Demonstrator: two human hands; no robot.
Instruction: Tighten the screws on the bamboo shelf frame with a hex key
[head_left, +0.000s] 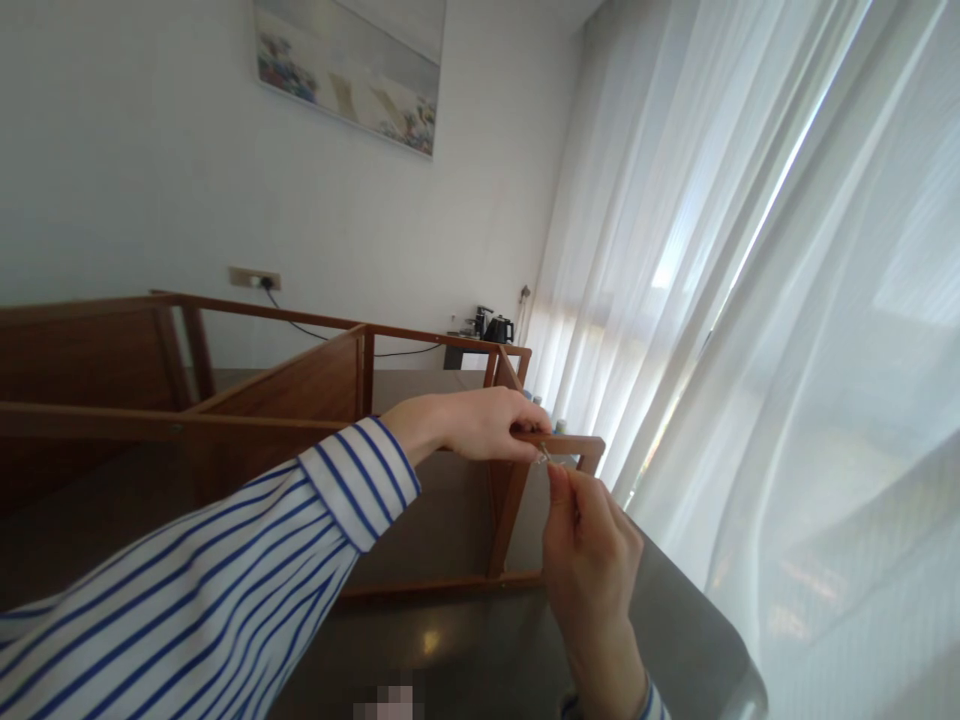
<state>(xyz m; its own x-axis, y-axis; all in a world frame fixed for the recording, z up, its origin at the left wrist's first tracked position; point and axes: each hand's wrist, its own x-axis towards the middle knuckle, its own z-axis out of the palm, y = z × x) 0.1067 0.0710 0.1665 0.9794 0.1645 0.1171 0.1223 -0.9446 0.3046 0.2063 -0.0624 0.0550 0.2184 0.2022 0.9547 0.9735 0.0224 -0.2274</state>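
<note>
A brown wooden shelf frame [435,332] lies on its side across a dark table. Over its near upper rail, close to the right end, my left hand [491,422] is curled, with the fingers behind the wood and the thumb in front. Just below that rail, my right hand [596,535] pinches a small, thin, light-coloured piece [545,453] between thumb and forefinger. This piece meets the rail's front face beside my left thumb. It is too small to name, and the fingers hide part of it.
The dark table [450,640] has a rounded corner at the lower right. Sheer white curtains [787,330] hang along the right. A dark kettle [499,328] stands on a low stand at the back. A cord runs from a wall socket [253,279] behind the frame.
</note>
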